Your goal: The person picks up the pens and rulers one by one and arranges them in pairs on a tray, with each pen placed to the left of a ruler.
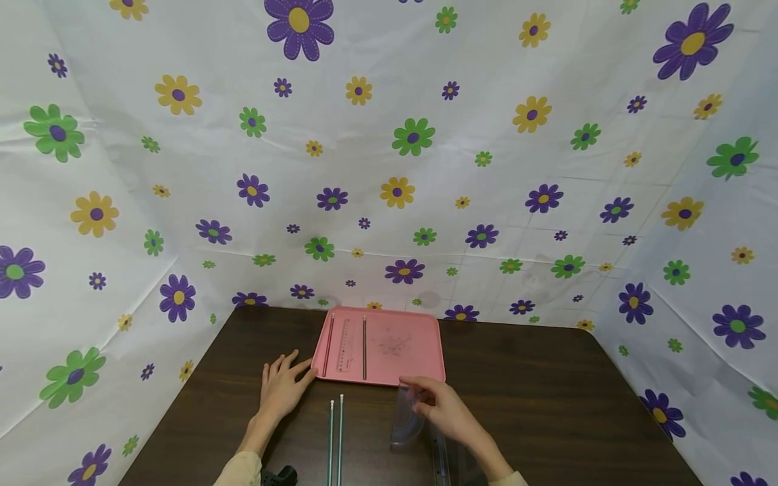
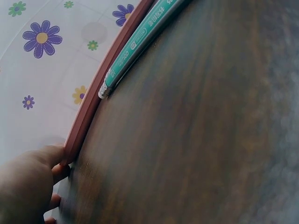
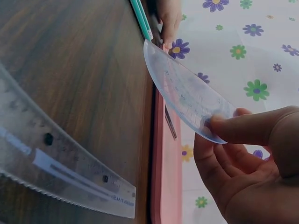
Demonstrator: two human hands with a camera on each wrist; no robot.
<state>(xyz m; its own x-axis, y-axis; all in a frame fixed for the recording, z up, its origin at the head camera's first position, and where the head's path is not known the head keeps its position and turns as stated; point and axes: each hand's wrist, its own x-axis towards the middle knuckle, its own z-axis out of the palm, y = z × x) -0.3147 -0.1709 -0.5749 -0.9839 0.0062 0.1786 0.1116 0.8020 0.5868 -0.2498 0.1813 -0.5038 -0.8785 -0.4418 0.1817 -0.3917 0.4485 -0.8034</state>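
Note:
My right hand (image 1: 446, 408) pinches a clear semicircular protractor (image 1: 405, 425) by one end between thumb and fingers, raised above the table at the near right corner of a pink tray (image 1: 419, 327). In the right wrist view the markings of the protractor (image 3: 182, 95) show. My left hand (image 1: 282, 390) has its fingers spread, the thumb touching the tray's near left corner. On the tray lie a reddish pencil (image 1: 329, 344), a clear ruler (image 1: 345, 345) and a dark pencil (image 1: 365, 347).
Two green pencils with white ends (image 1: 336, 432) lie on the dark table (image 1: 535, 391), in front of the tray. Nearer the right forearm is a clear ruler with a toothed edge (image 3: 70, 158). A black object (image 1: 279, 476) shows by the left sleeve. Flowered sheeting (image 1: 365, 169) surrounds the table.

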